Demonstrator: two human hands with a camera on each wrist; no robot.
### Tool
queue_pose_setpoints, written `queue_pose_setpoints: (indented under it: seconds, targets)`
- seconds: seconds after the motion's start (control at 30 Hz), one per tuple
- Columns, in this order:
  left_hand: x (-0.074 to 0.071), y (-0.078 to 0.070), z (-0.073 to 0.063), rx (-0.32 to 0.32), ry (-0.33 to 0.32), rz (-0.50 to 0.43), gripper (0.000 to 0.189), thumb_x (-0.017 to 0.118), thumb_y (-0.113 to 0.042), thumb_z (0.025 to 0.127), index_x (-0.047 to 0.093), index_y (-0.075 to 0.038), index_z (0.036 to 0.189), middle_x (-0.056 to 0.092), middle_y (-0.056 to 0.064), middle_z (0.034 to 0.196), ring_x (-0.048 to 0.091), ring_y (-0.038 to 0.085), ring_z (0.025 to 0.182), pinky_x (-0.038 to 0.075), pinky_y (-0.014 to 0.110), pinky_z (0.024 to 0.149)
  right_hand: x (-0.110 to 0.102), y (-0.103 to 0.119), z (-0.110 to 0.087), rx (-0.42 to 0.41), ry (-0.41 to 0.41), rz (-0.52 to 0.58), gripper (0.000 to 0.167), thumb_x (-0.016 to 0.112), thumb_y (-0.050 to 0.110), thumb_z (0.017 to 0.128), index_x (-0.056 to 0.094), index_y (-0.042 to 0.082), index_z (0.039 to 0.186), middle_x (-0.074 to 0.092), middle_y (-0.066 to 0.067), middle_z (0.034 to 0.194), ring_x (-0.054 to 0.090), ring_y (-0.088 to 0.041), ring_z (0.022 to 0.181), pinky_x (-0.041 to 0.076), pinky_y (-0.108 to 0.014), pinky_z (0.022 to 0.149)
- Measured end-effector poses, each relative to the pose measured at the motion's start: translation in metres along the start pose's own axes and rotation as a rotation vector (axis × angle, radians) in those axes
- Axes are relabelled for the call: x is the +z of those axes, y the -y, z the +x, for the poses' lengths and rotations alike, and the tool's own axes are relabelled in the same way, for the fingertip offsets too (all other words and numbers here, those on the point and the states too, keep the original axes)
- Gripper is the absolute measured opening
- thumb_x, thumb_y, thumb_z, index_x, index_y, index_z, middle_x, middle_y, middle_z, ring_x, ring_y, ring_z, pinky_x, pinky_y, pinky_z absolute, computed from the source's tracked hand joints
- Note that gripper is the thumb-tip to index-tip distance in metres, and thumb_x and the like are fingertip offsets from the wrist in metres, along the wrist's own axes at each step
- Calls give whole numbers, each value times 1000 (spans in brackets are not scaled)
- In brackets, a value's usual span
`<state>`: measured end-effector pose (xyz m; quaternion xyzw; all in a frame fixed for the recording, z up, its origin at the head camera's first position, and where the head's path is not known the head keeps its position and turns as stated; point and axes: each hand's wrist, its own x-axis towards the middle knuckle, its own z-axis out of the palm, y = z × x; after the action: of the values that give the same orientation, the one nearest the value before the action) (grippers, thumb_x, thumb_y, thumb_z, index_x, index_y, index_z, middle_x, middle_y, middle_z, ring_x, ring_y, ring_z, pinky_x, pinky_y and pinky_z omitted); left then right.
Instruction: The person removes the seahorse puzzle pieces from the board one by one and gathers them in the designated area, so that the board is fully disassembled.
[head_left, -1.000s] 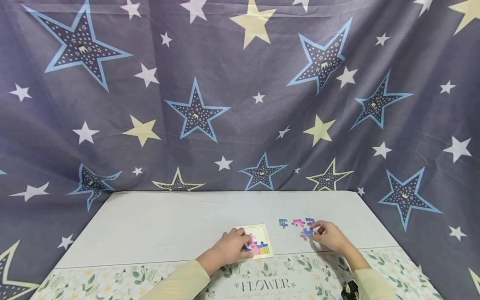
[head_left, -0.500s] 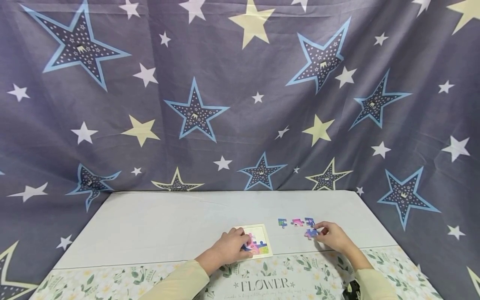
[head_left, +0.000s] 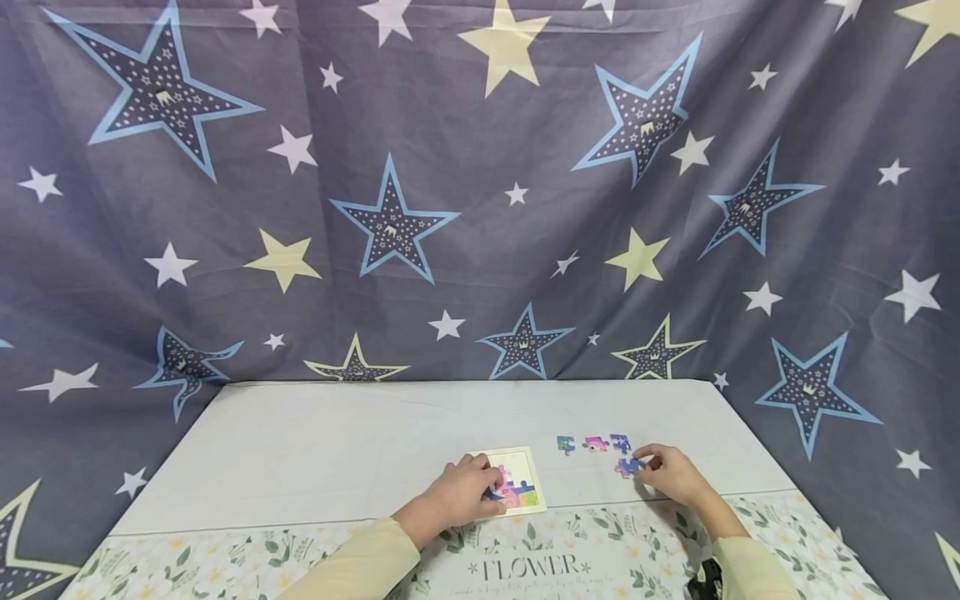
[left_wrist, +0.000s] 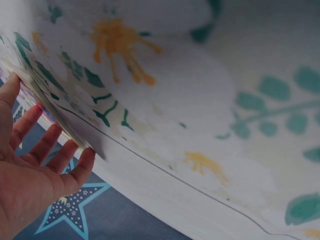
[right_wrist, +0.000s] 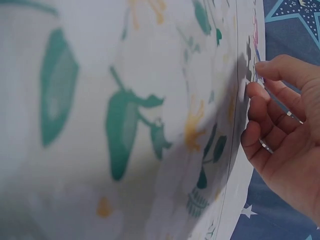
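A cream-framed puzzle tray (head_left: 538, 492) lies on the white tabletop, its picture of pink, blue and green pieces partly filled in. My left hand (head_left: 461, 490) rests over the tray's left side and hides that part. In the left wrist view, the spread fingertips of that hand touch the tray's edge (left_wrist: 60, 120). To the right, my right hand (head_left: 671, 475) pinches the right end of a blue and pink puzzle piece (head_left: 627, 467) between thumb and fingertips, low over the table. The right wrist view shows the fingertips close to the table surface.
Behind the pinched piece lie three loose pieces in a row: a blue-green one (head_left: 566, 445), a pink one (head_left: 596, 445) and a dark blue one (head_left: 620, 442). A floral cloth (head_left: 555, 546) covers the near side. A starry curtain (head_left: 465, 317) hangs at the back.
My right hand has moved a little to the right, and the blue and pink puzzle piece has shifted right with it. My left hand stays on the tray.
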<state>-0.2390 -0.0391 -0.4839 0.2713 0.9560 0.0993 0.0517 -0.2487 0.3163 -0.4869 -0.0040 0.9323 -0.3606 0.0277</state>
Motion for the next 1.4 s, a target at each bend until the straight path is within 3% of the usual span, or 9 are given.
queue_pose_setpoints:
  seconds: [0.37, 0.6, 1.4]
  targets:
    - [-3, -1, 0, 11, -8, -1, 40, 61, -54, 84, 62, -23, 110, 54, -2, 110, 48, 16, 101, 45, 45, 88, 0, -1, 2, 32, 4, 16, 34, 62, 6, 82, 59, -5, 114, 54, -7, 75, 49, -16, 58, 42, -28, 50]
    - [-4, -2, -2, 6, -7, -3, 40, 61, -53, 84, 62, -23, 110, 54, -1, 111, 48, 16, 102, 44, 46, 89, 0, -4, 3, -2, 0, 32, 34, 63, 4, 81, 59, -7, 114, 54, -7, 72, 48, -15, 54, 42, -28, 48]
    - [-3, -1, -1, -1, -5, -10, 39, 62, -53, 83, 62, -24, 109, 54, -3, 110, 48, 15, 101, 44, 46, 90, 2, -4, 5, 19, -17, 68, 36, 62, 4, 80, 59, -7, 114, 51, -5, 71, 46, -14, 56, 41, -25, 48]
